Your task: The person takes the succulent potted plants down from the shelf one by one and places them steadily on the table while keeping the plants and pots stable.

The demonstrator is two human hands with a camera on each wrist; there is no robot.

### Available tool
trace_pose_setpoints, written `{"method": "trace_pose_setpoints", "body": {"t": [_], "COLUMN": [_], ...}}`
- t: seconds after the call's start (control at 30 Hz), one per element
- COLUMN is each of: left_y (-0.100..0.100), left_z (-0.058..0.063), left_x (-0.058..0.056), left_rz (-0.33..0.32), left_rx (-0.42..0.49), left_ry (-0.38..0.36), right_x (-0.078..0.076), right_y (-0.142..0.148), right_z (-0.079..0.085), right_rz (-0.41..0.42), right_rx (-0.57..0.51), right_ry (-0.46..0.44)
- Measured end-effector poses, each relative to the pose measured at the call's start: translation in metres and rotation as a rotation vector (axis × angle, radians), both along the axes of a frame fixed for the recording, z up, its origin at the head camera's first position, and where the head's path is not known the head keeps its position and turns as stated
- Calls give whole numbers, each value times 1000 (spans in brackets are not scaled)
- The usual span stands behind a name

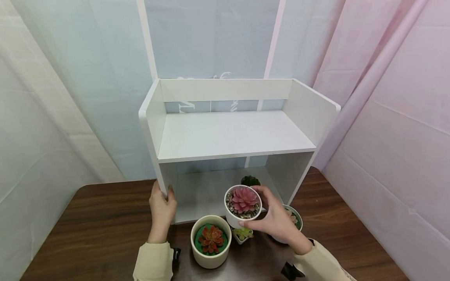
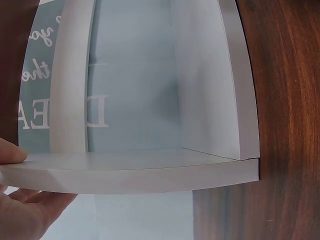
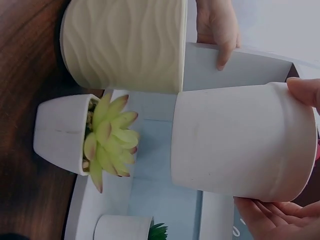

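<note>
My left hand (image 1: 162,205) grips the left side panel of a white two-tier shelf (image 1: 232,134). In the left wrist view the thumb (image 2: 11,152) lies on the panel's inner face, with the other fingers on its outer face. My right hand (image 1: 275,218) holds a white flowerpot (image 3: 240,142) with a pink succulent (image 1: 245,200) and pebbles, tilted slightly, in front of the lower compartment. Below it on the table stands a small white pot with a light green succulent (image 3: 112,140). Beside that is a cream wavy-ribbed pot (image 1: 211,260) with a red succulent (image 1: 211,239).
A dark green plant (image 1: 250,180) in a white pot (image 3: 122,229) stands on the lower shelf, partly hidden behind the held pot. Another potted succulent (image 1: 295,216) sits on the brown wooden table (image 1: 105,234), partly behind my right wrist. Curtains (image 1: 88,78) hang behind and beside.
</note>
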State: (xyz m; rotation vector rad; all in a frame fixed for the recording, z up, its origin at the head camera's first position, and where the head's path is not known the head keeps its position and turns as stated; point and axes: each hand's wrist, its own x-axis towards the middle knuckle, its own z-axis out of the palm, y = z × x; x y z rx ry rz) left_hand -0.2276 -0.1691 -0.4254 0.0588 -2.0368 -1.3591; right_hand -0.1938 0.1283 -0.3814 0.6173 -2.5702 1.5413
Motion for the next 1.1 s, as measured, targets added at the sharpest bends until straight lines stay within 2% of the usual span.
{"method": "trace_pose_setpoints", "body": {"t": [0.23,0.57,0.77,1.1], "left_y": [0,0,-1,-1], "left_z": [-1,-2,-3,-3], "left_x": [0,0,-1,-1], "left_rz": [1,9,16,17], "left_rx": [-2,0,2,-12], "left_ry": [-5,-11,-19,-7], "right_x": [15,32,42,56], "right_y": [8,17,19,21], "right_z": [-6,-12,-19,-30], "right_rz": [4,29,19,121], "right_rx": [-22,6,39,47], "right_ry": [33,124,121,131]}}
